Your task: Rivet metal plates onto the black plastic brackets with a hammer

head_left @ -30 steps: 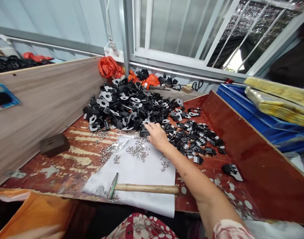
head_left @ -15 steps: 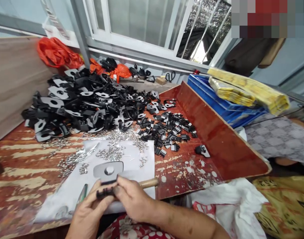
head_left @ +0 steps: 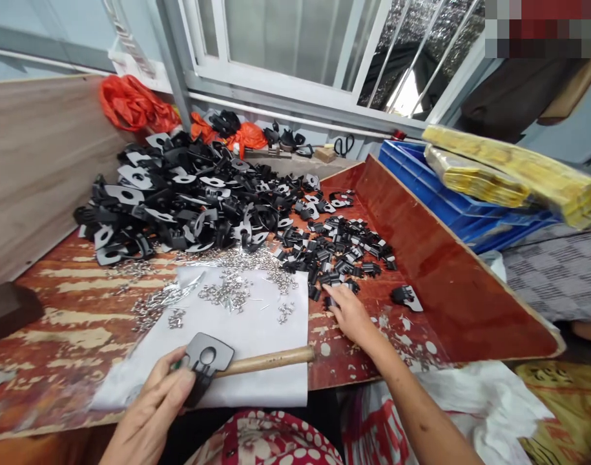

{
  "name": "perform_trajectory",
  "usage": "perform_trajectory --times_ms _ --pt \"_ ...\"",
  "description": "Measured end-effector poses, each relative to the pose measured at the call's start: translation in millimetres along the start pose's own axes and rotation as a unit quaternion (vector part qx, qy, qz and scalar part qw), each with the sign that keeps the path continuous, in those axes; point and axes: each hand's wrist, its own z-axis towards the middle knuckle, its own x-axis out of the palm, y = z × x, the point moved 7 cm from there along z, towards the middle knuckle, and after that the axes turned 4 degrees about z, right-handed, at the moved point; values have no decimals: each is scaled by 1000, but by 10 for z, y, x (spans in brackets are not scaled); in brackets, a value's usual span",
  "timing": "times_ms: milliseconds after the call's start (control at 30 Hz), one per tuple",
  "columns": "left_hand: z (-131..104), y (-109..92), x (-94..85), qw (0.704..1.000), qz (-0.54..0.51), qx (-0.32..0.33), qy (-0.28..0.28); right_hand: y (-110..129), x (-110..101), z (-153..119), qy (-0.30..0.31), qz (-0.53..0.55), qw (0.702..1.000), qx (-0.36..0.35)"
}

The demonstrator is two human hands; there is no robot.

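I am holding a grey-faced black plate (head_left: 220, 352) in the left hand (head_left: 154, 399), fingers and thumb clamping its near end, with the plate overlapping the hammer (head_left: 276, 360) in this view. Half a second ago both hands were gripping such a plate; now the left hand is supporting it alone, which is freeing the right hand (head_left: 351, 318) for the small black clips (head_left: 358, 255). The right fingertips are meeting the near edge of these clips; I cannot tell whether they are pinching one. Farther out, metal rivets (head_left: 230, 292) are lying on the white sheet (head_left: 276, 323), and a larger black heap (head_left: 188, 210) is spreading behind them
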Motion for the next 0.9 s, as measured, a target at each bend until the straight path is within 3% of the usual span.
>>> perform_trajectory --times_ms 100,200,300,400,500,633,900 --pt "-152 -80 8 999 -22 -26 -3 -50 -107 -118 -30 -10 999 35" --pt "-316 -144 146 993 -84 -86 7 191 -260 -167 -82 39 995 50" --pt "-379 -269 434 987 -101 -94 87 807 -275 -122 -118 169 978 10" --pt "-382 -343 696 969 -130 -97 185 1534 -97 -41 -101 250 960 -71" --pt "-374 -403 781 954 -165 -67 239 1933 121 -7 -86 292 948 -96" --pt "-373 -449 692 956 -174 -15 236 2011 268 -14 -88 312 941 -97" --pt "-361 -438 654 950 -189 7 249 2104 321 -76 -67 299 944 -124"
